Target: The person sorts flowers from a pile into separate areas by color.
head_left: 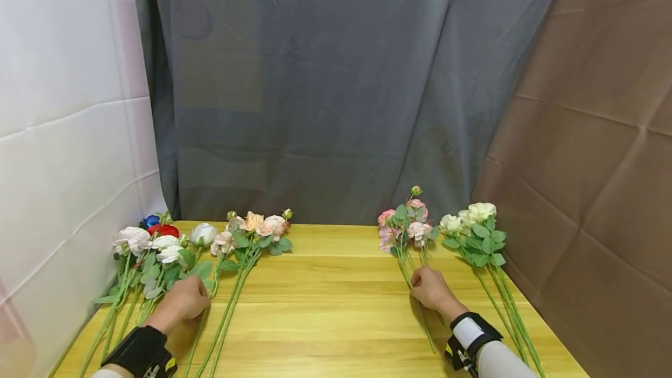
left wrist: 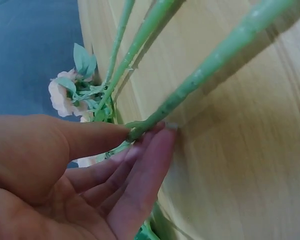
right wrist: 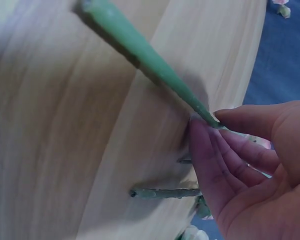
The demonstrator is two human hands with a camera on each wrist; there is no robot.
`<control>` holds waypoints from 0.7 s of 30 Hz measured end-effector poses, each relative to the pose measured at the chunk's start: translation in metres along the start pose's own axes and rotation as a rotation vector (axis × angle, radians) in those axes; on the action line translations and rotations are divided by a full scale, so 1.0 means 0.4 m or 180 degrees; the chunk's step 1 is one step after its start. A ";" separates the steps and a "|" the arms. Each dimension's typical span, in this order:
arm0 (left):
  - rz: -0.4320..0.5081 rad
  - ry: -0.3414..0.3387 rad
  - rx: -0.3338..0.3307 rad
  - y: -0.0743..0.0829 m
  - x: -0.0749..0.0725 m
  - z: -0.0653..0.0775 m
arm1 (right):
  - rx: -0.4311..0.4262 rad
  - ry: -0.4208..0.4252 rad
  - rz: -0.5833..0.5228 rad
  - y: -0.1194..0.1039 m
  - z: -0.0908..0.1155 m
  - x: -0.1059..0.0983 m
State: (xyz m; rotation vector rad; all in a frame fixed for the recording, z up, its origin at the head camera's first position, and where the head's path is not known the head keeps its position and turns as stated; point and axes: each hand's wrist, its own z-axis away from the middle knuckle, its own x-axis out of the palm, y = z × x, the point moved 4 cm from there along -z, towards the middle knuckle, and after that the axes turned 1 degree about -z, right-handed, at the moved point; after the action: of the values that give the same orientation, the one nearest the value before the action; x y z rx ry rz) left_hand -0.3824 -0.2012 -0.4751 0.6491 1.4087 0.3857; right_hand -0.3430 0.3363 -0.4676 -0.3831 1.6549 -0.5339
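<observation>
Between the thumb and fingertips of the left hand (head_left: 185, 297), over the left part of the table (head_left: 325, 308), sits a slim green stem (left wrist: 205, 67), lightly pinched; the thumb presses from one side and the fingers reach loosely out on the other. Which bloom it belongs to cannot be told, as leaves and neighbouring stems crowd it. On the table's right part, the right hand (head_left: 431, 289) pinches another green stem (right wrist: 150, 57) in the same way — thumb tip against fingertips, the fingers only slightly bent. That stem slants down past the hand toward the near edge, and just beyond the hand lie pink flowers (head_left: 418, 232) with small leaves.

Just right of the left hand lie peach flowers (head_left: 254, 222), their long stems running toward the near edge. To its left is a mixed heap: white flowers (head_left: 169, 254), a red bloom (head_left: 164, 230) and, farther back, a blue bloom (head_left: 151, 221). Near the right edge, beside the pink ones, cream flowers (head_left: 480, 213) rest above broad green leaves.

Each wrist wears a black strap (head_left: 137, 349). Behind the table hangs a grey curtain (head_left: 315, 74), with white cloth (head_left: 63, 74) at the left — and brown cloth (head_left: 604, 74) at the right.
</observation>
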 end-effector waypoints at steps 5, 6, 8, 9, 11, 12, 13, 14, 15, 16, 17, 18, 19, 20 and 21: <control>0.0236 -0.0167 -0.0042 0.005 0.000 -0.001 | -0.0004 -0.0001 0.0118 -0.003 0.001 -0.005; 0.0270 -0.0194 -0.0042 0.007 -0.001 0.000 | 0.0006 -0.0005 0.0162 -0.002 0.003 -0.006; 0.0361 -0.0257 -0.0061 0.010 -0.003 0.002 | 0.0028 0.0004 0.0277 -0.003 0.006 -0.011; 0.0386 -0.0277 -0.0086 0.011 -0.004 0.002 | 0.0047 0.0005 0.0329 -0.003 0.008 -0.013; 0.0427 -0.0272 -0.0109 0.012 -0.007 0.003 | 0.0063 0.0042 0.0425 -0.005 0.013 -0.019; 0.0446 -0.0262 -0.0106 0.013 -0.009 0.003 | 0.0057 0.0063 0.0466 -0.006 0.014 -0.023; 0.0473 -0.0265 -0.0118 0.014 -0.012 0.004 | 0.0056 0.0084 0.0504 -0.006 0.015 -0.027; 0.0517 -0.0253 -0.0113 0.016 -0.016 0.004 | 0.0054 0.0104 0.0516 -0.006 0.016 -0.030; 0.0554 -0.0244 -0.0109 0.020 -0.020 0.005 | 0.0049 0.0129 0.0531 -0.008 0.017 -0.035; 0.0614 -0.0248 -0.0093 0.024 -0.024 0.006 | 0.0044 0.0147 0.0533 -0.010 0.018 -0.040; 0.0655 -0.0250 -0.0071 0.028 -0.029 0.006 | 0.0040 0.0161 0.0526 -0.012 0.018 -0.045; 0.0698 -0.0260 -0.0062 0.034 -0.034 0.006 | 0.0030 0.0185 0.0526 -0.016 0.018 -0.050; 0.0734 -0.0257 -0.0034 0.040 -0.039 0.006 | 0.0026 0.0209 0.0532 -0.022 0.018 -0.055; 0.0773 -0.0240 0.0011 0.047 -0.044 0.005 | 0.0028 0.0228 0.0524 -0.027 0.018 -0.059; 0.0785 -0.0214 0.0034 0.053 -0.049 0.003 | 0.0034 0.0248 0.0532 -0.034 0.018 -0.063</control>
State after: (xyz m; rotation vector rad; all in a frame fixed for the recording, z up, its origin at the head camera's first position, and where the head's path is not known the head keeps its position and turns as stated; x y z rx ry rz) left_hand -0.3814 -0.1968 -0.4467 0.8406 1.2710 0.5461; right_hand -0.3327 0.3375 -0.4398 -0.2156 1.7404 -0.4370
